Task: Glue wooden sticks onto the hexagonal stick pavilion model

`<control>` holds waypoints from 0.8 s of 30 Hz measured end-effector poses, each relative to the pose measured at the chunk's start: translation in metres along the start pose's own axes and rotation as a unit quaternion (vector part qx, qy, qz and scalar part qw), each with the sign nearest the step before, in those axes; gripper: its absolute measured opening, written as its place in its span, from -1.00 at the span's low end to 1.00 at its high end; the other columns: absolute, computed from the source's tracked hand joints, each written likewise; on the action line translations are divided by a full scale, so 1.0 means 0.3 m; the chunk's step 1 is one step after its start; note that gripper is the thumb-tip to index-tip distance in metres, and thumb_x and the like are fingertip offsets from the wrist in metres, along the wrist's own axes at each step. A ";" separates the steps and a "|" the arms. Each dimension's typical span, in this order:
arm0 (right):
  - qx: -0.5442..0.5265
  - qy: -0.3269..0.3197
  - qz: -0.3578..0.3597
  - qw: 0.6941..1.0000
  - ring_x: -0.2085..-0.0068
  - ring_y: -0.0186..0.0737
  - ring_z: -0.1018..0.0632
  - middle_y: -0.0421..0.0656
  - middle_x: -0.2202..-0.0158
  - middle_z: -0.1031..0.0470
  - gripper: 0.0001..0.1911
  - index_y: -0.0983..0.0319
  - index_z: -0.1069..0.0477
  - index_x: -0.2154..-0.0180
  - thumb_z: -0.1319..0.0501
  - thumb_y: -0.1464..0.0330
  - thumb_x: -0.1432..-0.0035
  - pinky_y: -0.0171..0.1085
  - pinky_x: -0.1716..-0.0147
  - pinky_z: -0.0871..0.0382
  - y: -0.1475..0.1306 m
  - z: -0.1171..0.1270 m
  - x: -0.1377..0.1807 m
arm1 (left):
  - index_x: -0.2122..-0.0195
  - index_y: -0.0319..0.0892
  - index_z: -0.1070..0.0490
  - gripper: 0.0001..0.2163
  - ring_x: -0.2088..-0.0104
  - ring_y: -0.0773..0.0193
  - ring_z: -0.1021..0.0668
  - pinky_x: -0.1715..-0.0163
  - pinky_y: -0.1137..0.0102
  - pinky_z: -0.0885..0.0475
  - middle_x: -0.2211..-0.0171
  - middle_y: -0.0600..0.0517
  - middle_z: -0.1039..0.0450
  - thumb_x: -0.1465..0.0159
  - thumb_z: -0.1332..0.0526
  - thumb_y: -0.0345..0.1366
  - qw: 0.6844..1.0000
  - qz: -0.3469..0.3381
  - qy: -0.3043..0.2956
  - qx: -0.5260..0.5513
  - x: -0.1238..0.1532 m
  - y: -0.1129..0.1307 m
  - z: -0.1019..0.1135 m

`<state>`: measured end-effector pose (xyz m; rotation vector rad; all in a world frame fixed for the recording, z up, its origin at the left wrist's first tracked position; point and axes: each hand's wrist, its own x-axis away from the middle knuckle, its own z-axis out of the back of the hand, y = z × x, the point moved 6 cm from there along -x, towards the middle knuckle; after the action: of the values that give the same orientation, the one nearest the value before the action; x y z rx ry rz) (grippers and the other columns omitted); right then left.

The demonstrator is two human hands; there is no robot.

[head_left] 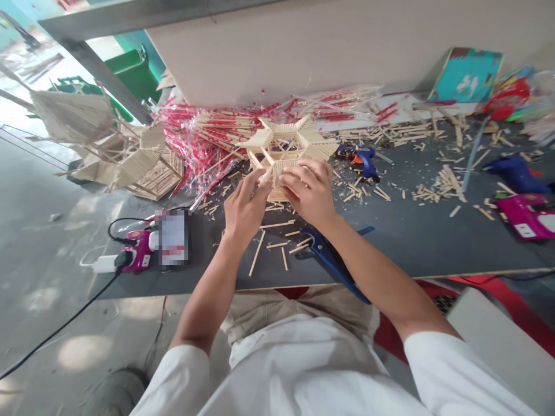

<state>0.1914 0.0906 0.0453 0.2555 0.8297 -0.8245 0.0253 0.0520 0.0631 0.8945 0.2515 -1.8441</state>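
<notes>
A star-shaped model built of thin wooden sticks (288, 141) stands on the dark table (433, 242) in front of me. My left hand (243, 207) reaches up to its near edge, its fingers pinching a stick there. My right hand (309, 188) lies on the model's near part, fingers curled over it and pressing on the sticks. Loose sticks (277, 245) lie on the table just below both hands. Blue-handled cutters (332, 259) rest under my right forearm.
Packets of sticks in red-and-clear wrappers (203, 141) pile up behind the model. A blue glue gun (364, 157) lies to its right, another blue tool (515, 173) and a magenta one (526, 215) farther right. More stick models (125, 156) stand at the left, with a phone (172, 237) and plugs.
</notes>
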 end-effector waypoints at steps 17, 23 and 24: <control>-0.013 -0.060 -0.030 0.998 -0.26 0.11 -0.37 -0.11 -0.22 -0.50 -0.62 0.02 -0.44 -0.24 -0.16 0.18 -0.46 0.13 -0.28 -0.23 -0.024 0.013 -0.011 | -0.06 0.03 -0.56 -0.78 0.00 0.23 -0.68 0.15 0.35 -0.56 -0.17 0.00 -0.58 -0.53 -0.14 -0.18 1.000 0.003 -0.004 0.008 0.010 -0.004 -0.022; -0.015 -0.077 -0.030 0.996 -0.26 0.16 -0.36 -0.03 -0.25 -0.47 -0.41 0.13 -0.29 -0.36 -0.22 0.11 -0.40 0.12 -0.29 -0.22 -0.040 0.042 -0.032 | -0.06 0.00 -0.56 -0.80 0.01 0.26 -0.69 0.16 0.38 -0.55 -0.14 0.01 -0.61 -0.53 -0.16 -0.22 1.000 -0.017 0.017 -0.016 0.011 0.003 -0.019; -0.010 -0.082 -0.029 0.996 -0.26 0.17 -0.36 -0.01 -0.27 -0.45 -0.39 0.15 -0.28 -0.38 -0.23 0.12 -0.40 0.12 -0.28 -0.22 -0.044 0.048 -0.036 | -0.06 0.00 -0.55 -0.80 0.01 0.26 -0.69 0.17 0.38 -0.55 -0.15 0.01 -0.61 -0.53 -0.16 -0.23 1.000 -0.019 0.018 -0.017 0.011 0.004 -0.019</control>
<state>0.1853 0.0804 0.0642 0.1444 0.6937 -0.8789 0.0284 0.0522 0.0573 0.9050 0.3234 -1.8552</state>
